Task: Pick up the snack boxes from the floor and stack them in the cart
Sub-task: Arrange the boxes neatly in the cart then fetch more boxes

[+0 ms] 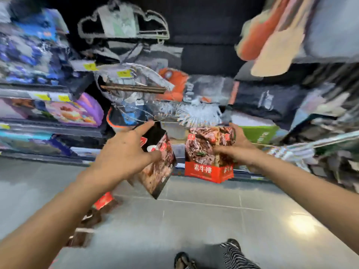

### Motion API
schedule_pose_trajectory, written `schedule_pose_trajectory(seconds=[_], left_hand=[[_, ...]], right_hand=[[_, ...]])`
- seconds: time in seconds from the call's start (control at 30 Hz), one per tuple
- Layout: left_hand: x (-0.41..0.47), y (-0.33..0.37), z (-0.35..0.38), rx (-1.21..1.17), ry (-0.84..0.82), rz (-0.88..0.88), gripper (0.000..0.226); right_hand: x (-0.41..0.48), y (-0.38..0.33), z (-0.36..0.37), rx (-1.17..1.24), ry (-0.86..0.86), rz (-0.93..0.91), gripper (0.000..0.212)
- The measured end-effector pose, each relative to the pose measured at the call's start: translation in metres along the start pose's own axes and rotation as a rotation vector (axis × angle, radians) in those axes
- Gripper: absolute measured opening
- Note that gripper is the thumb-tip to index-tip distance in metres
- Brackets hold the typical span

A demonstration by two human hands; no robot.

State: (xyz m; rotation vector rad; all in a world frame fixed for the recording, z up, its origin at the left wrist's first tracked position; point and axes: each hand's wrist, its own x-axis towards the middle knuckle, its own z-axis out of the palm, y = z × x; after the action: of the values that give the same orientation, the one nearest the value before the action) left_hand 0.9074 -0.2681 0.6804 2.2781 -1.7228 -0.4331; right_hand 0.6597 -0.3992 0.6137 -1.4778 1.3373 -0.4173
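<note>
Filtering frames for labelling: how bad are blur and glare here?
Head view: shelves and floor boxes smeared by motion blur; tilted box and red box fairly sharp, red print legible; glare on floor lower right; wide-angle bending at edges.

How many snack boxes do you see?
3: tilted box in the left hand, red-banded box in the right hand, blurred box on the floor at lower left; others may be hidden.

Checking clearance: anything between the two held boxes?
Head view: a bare gap separates the tilted dark box in the left hand from the red box in the right hand; only blurred shelf goods show behind it.
</note>
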Motion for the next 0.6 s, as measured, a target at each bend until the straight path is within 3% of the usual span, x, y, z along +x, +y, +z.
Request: schedule_pose_trajectory(seconds=[0.1,0.2,0.23,0.37,0.6], left_hand=[[0.016,0.068,0.019,0.024,-0.085,0.144,0.085],[0.028,0.157,0.046,0.05,-0.187,0.311,0.087],[0.03,0.193,0.059,0.064,-0.213,0.369,0.087],[0.022,0.335,0.115,0.115,-0.293,0.622,0.084],[-0.038,0.564,0.226,0.145,-0.475,1.015,0.093]], right_hand=[[-0.045,0.037,-0.065,0.125,0.112,0.041,0.134],[-0.101,0.089,-0.138,0.254,0.231,0.12,0.096],[-0.123,0.111,-0.165,0.313,0.281,0.152,0.091],[-0.211,0.199,-0.261,0.459,0.479,0.267,0.104],[-0.38,0.34,-0.382,0.571,0.918,0.4,0.099]])
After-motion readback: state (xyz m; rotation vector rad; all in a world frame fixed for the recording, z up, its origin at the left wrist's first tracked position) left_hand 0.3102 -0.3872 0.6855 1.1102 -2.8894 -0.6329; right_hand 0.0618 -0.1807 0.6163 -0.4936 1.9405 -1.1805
